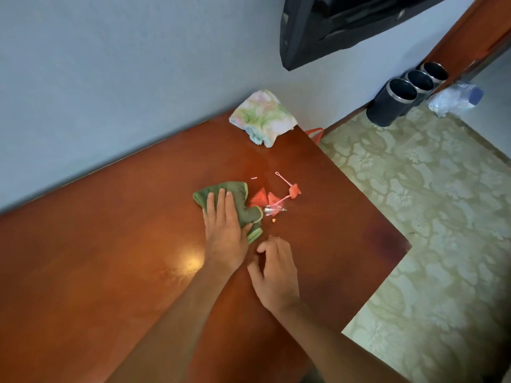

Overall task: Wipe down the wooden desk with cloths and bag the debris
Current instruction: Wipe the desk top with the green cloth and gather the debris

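A: Largest first. What's down there?

B: Wooden desk [116, 258], reddish, glossy, set against a pale wall [110, 78]. Patterned floor [428, 217] to the right of it. A dark screen [331, 29] hangs on the wall above the far corner.

A: On the floor?

B: Three dark cylindrical containers [392, 103] with metal rims, in a row along the wall. A clear plastic bottle [453, 98] with a blue cap lies just beside them.

A: Cloths?

B: Two. A pastel cloth [262, 117], crumpled, at the desk's far corner by the wall, well apart from both hands. Something red [315, 133] shows just past that corner; cannot tell what. A green cloth [229, 200] lies mid-desk.

A: Hands, relative to the green cloth?

B: Left hand [225, 239] lies flat on top of it, fingers straight and together, palm pressing down, thumb against the cloth's near edge. The cloth sticks out beyond the fingertips and to the right. Right hand [273, 275] sits just right of the left, off the cloth, over bare wood; fingers loosely curled, holding nothing I can see.

A: Debris?

B: Small pile just right of the green cloth, ahead of the right hand. Red paper bits [262, 200] touching the cloth's edge, a pink plastic pick [287, 186], a scrap of clear wrapper [273, 209], and one tiny orange crumb [274, 221] nearest the right hand.
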